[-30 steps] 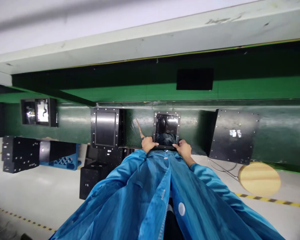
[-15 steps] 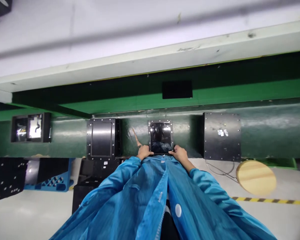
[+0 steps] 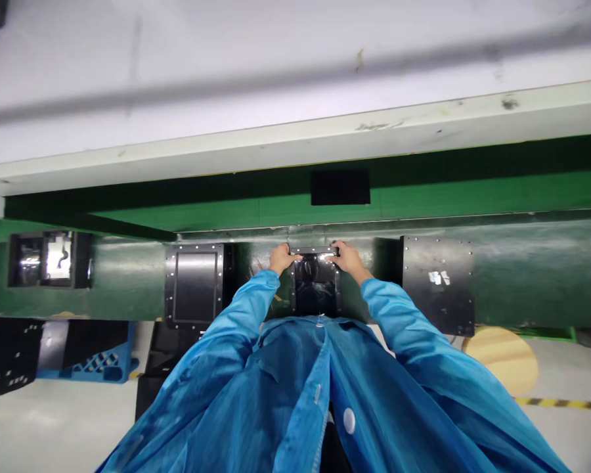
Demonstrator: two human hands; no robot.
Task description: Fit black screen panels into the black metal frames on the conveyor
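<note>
A small black box (image 3: 317, 282) with a light-dotted rim and a shiny dark film-like sheet over its middle lies on the green bench in front of my body. My left hand (image 3: 282, 258) grips its far left corner, thumb laid over the rim and fingers down the outer side. At the far right corner my right hand (image 3: 349, 260) holds the same box in a mirrored way, thumb pointing inward. The fingertips behind the box are partly hidden. Beside my left hand, a brown pointed thing is mostly covered by the sleeve.
Larger black boxes stand to the left (image 3: 196, 284) and right (image 3: 438, 282). Farther left sits an open black box (image 3: 49, 259). A black rectangle (image 3: 340, 188) is at the green back panel. A white ledge (image 3: 295, 141) overhangs the bench. Below are a wooden stool (image 3: 503, 361) and a blue crate (image 3: 98, 364).
Both hands have moved from the near corners of the small box to its far corners. The camera view has shifted slightly.
</note>
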